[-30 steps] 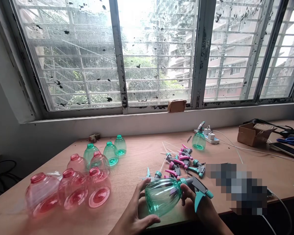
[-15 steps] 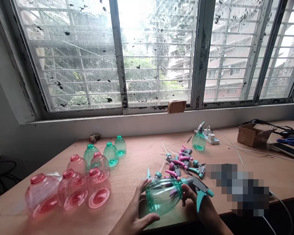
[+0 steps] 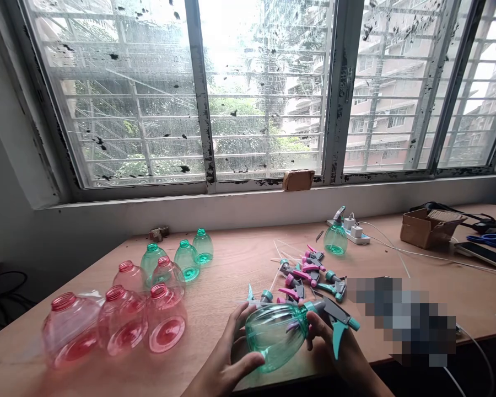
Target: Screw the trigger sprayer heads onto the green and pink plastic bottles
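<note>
On the near side of the spray-head pile (image 3: 305, 275), a tilted green bottle (image 3: 275, 337) is held nearly on its side, its neck turned right and a grey-and-teal sprayer (image 3: 333, 310) set at its mouth. Its base end is cupped by the left hand (image 3: 235, 353), thumb spread from fingers; its neck is clasped by the fingers of the right hand (image 3: 324, 333). The two hands are separated by the bottle's body. Left of the pile, five pink bottles (image 3: 167, 317) are stood upright in a cluster. Right of the pile, a dark thing (image 3: 400, 320) is blurred beyond recognition. Left of the pile and farther back, three upright green bottles (image 3: 187, 260) are grouped. Just beyond the pile, to its right, a sprayer-topped green bottle (image 3: 335, 241) is stood beside a power strip (image 3: 359, 237); well to the pile's right, a cardboard box (image 3: 424, 229) is placed. Far behind the pile, barred windows (image 3: 264, 110) are seen.
</note>
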Demonstrator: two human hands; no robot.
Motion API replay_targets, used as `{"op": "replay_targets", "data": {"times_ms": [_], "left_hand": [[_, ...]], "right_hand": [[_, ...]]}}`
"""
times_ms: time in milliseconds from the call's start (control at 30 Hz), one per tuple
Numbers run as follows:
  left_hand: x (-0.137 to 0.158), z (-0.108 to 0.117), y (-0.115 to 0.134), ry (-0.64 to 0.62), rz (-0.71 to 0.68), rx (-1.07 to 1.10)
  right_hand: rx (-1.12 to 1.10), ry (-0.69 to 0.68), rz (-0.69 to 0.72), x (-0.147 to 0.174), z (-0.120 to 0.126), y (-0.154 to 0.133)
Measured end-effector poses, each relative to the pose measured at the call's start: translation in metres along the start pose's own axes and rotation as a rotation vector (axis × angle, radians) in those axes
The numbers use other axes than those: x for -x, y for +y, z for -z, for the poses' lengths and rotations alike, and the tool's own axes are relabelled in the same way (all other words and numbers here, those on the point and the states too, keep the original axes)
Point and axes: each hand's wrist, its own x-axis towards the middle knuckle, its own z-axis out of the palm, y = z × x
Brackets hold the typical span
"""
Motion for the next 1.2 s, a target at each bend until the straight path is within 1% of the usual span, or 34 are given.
{"op": "replay_targets", "data": {"times_ms": [100,200,367,433,533,567,633,700,800,867,933,1033,1100,1200], "left_hand": [[0.002,-0.002,-0.001,0.01,-0.015,-0.079],[0.003,-0.005,0.005,0.024,-0.017,-0.171],[0.004,-0.008,0.017,0.019,0.015,-0.2],[0.004,-0.007,0.019,0.03,0.012,-0.167],[0.003,-0.004,0.02,0.034,0.045,-0.143],[0.003,-0.003,0.02,0.027,0.067,-0.156],[0.002,0.0,0.019,0.009,0.096,-0.17],[0.0,0.002,0.017,0.003,0.084,-0.139],[0.0,0.003,0.012,-0.001,0.042,-0.094],[0.001,0.001,0.009,0.021,0.02,-0.1],[0.003,-0.004,0.007,0.07,-0.012,-0.12],[0.004,-0.01,0.005,0.162,-0.089,-0.244],[0.004,-0.011,0.005,0.177,-0.108,-0.28],[0.002,-0.008,0.007,0.159,-0.043,-0.137]], "right_hand": [[0.004,0.003,-0.009,0.0,-0.001,-0.001],[0.023,0.023,-0.022,0.001,-0.001,0.0],[0.043,0.023,-0.022,0.0,-0.001,-0.001],[0.055,-0.017,-0.018,0.0,0.0,-0.003],[0.041,-0.13,-0.032,0.0,0.001,-0.004],[0.013,-0.144,-0.035,0.001,0.001,-0.003],[-0.058,-0.129,-0.022,0.002,0.001,0.001],[-0.097,-0.119,0.001,0.004,0.002,0.005],[-0.07,-0.138,0.025,0.004,0.004,0.008],[-0.037,-0.162,0.019,0.002,0.005,0.007],[-0.016,-0.184,-0.01,0.0,0.004,0.005],[0.018,-0.146,-0.077,-0.002,-0.001,0.001],[0.036,-0.086,-0.09,-0.001,-0.005,-0.002],[0.036,-0.083,-0.089,-0.001,-0.007,-0.008]]}}
